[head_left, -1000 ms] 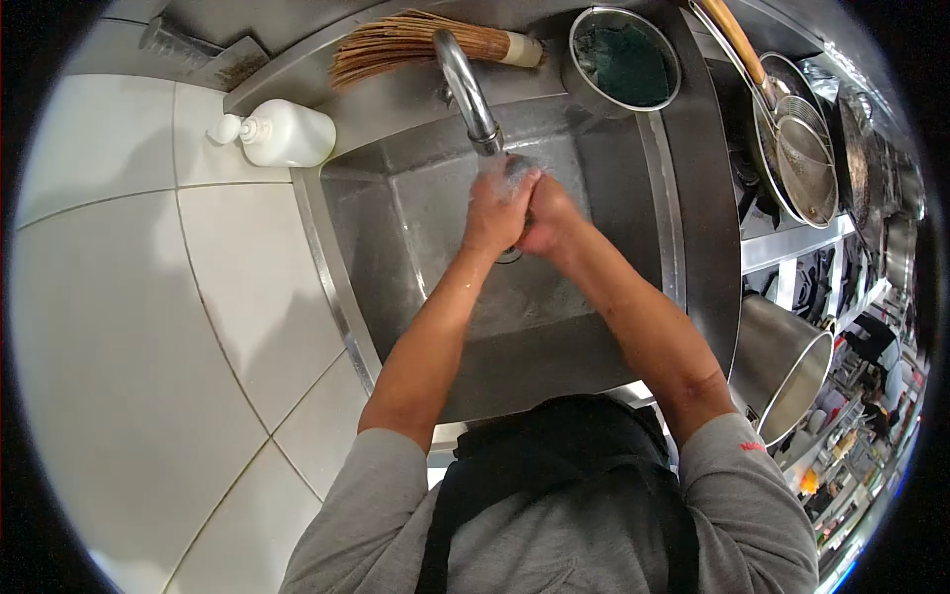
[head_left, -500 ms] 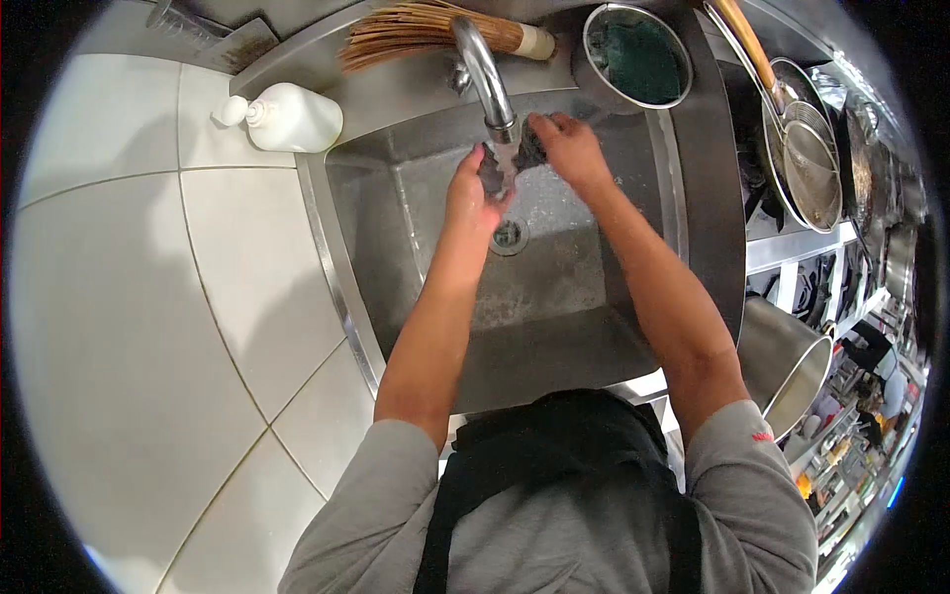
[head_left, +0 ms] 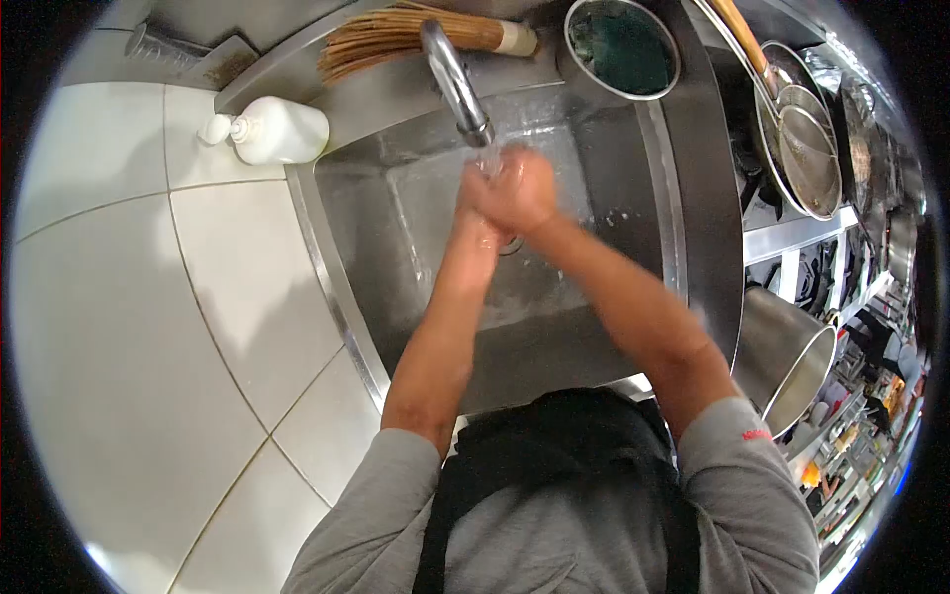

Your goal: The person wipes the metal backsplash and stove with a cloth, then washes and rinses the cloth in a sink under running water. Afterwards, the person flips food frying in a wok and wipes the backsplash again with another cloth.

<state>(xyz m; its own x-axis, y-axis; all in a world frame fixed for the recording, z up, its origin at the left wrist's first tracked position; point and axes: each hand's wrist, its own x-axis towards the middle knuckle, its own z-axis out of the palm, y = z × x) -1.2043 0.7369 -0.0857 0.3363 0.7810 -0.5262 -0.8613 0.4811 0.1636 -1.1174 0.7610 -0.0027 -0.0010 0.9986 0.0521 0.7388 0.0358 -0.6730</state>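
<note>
My left hand (head_left: 478, 203) and my right hand (head_left: 526, 188) are closed together under the faucet (head_left: 457, 84). Water runs down onto them. My right hand lies over the left and covers most of its fingers. Whatever is between them, if anything, is hidden, and motion smears the fingers a little. Below them is the steel sink (head_left: 396, 267), its drain (head_left: 512, 246) partly covered by my right wrist.
A white pump bottle (head_left: 282, 131) stands left of the sink on the tiled surface (head_left: 242, 267). Behind the faucet lies a straw brush (head_left: 416, 38). A metal pot with a green scouring pad (head_left: 623, 49) sits at the back right. Strainers (head_left: 809, 148) and a large pot (head_left: 782, 346) are farther right.
My hands were apart, with something dark at the fingers of each. They have come together under the stream, and the dark pieces no longer show. The view has shifted slightly.
</note>
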